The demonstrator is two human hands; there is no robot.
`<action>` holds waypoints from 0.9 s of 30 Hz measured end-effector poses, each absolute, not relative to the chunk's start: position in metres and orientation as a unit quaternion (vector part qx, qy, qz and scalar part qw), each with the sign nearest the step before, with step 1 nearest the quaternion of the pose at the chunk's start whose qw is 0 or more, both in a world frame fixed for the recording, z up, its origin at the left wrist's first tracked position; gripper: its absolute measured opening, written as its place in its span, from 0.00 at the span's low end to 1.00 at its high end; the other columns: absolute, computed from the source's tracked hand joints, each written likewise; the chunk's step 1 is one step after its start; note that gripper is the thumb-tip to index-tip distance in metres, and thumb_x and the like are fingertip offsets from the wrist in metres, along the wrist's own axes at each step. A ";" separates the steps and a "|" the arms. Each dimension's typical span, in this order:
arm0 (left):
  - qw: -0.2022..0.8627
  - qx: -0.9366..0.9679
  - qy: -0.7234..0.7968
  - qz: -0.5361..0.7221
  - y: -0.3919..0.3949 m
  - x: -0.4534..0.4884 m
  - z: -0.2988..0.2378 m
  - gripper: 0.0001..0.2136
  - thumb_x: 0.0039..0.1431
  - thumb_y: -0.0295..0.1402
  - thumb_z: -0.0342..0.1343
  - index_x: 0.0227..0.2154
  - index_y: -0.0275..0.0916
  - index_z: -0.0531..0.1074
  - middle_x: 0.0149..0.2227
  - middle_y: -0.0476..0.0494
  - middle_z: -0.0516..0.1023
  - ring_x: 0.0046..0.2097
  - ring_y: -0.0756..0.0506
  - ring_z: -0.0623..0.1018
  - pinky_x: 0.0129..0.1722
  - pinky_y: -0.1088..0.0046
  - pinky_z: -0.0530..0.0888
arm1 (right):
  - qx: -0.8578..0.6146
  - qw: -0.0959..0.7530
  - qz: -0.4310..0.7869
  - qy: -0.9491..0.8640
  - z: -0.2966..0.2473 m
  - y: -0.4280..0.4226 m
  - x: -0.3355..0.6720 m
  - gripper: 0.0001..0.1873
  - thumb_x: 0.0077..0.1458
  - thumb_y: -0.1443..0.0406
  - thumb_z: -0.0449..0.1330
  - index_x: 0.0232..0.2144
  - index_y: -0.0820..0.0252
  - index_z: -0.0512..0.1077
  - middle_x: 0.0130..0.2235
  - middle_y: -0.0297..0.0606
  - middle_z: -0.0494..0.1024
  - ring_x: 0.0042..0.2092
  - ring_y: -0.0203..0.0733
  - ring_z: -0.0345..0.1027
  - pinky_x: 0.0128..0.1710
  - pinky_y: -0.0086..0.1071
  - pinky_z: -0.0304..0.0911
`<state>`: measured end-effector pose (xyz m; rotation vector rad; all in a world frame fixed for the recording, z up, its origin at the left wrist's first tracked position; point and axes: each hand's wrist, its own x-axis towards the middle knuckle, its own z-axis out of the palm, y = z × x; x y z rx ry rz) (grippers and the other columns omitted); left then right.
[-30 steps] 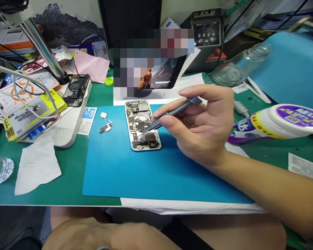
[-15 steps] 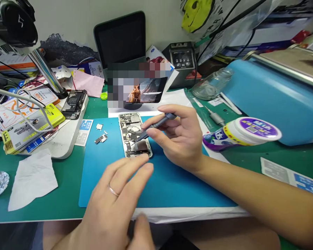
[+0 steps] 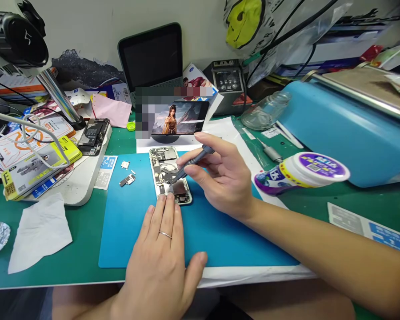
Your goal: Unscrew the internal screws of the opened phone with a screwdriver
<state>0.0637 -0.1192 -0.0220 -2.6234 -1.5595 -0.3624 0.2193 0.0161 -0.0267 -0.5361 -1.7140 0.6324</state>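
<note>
An opened phone lies on the blue work mat, its inner boards and parts showing. My right hand pinches a dark grey screwdriver, slanted so that its thin tip points down into the lower half of the phone. My left hand, a ring on one finger, is stretched out with its fingertips at the phone's bottom edge and the thumb apart. Left of the phone, small loose parts rest on the mat.
Behind stands a second phone with a picture lit on its screen. A white and purple tub is at the right, near a glass jar. Boxes and another opened phone crowd the left, above a white tissue.
My left hand has straightened out and come down onto the phone's bottom edge. My right hand still grips the screwdriver over the phone. The whole view has shifted slightly.
</note>
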 end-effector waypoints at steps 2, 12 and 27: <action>0.033 -0.850 -0.511 -0.124 -0.120 0.064 -0.023 0.34 0.72 0.49 0.44 0.66 0.22 0.59 0.69 0.24 0.58 0.70 0.30 0.60 0.65 0.51 0.68 | -0.225 0.575 0.270 -0.738 -0.027 0.015 0.219 0.27 0.63 0.69 0.62 0.60 0.45 0.63 0.44 0.36 0.80 0.42 0.39 0.79 0.40 0.34 0.80; 0.031 -0.838 -0.528 -0.132 -0.123 0.068 -0.025 0.35 0.71 0.53 0.42 0.65 0.23 0.60 0.68 0.27 0.61 0.70 0.31 0.62 0.66 0.51 0.65 | -0.197 0.573 0.288 -0.742 -0.030 0.012 0.210 0.24 0.62 0.70 0.62 0.57 0.48 0.63 0.46 0.36 0.76 0.42 0.36 0.79 0.39 0.31 0.81; 0.047 -0.840 -0.528 -0.121 -0.122 0.071 -0.026 0.36 0.71 0.54 0.42 0.65 0.23 0.62 0.67 0.24 0.63 0.68 0.29 0.64 0.65 0.51 0.66 | -0.170 0.550 0.275 -0.770 -0.036 0.014 0.206 0.29 0.61 0.72 0.62 0.60 0.47 0.62 0.48 0.37 0.76 0.44 0.37 0.79 0.38 0.29 0.80</action>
